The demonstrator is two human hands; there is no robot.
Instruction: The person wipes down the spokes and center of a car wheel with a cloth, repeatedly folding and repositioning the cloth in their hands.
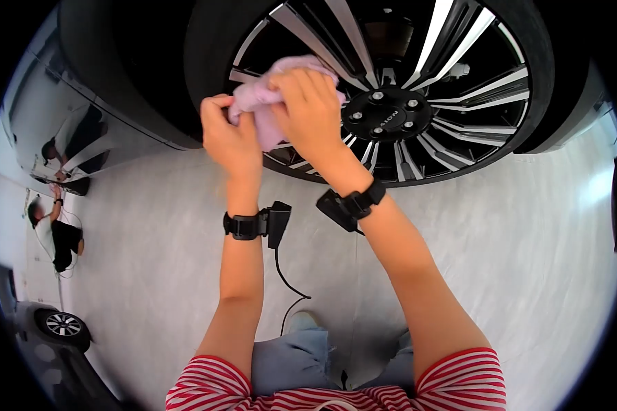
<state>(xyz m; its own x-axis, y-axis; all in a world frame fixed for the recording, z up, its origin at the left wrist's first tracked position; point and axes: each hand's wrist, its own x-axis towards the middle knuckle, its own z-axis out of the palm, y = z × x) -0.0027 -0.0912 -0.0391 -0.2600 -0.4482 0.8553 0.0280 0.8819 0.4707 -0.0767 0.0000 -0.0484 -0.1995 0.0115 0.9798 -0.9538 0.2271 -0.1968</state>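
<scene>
Pale pink crumpled fabric cloth (267, 131), held at the left edge of a round black-and-silver metal wheel (391, 113); contact between them hard to tell. Pinched at its left end between thumb and fingers of the left hand (230, 142), gripped under the curled fingers of the right hand (308, 113). Probably light, limp and soft, little prone to slipping or breaking; best grasped by the thick upper folds, not the loose lower edge.

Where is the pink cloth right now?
In the head view, the pink cloth is near the top, left of centre, held by the left hand and right hand, in front of the wheel.
</scene>
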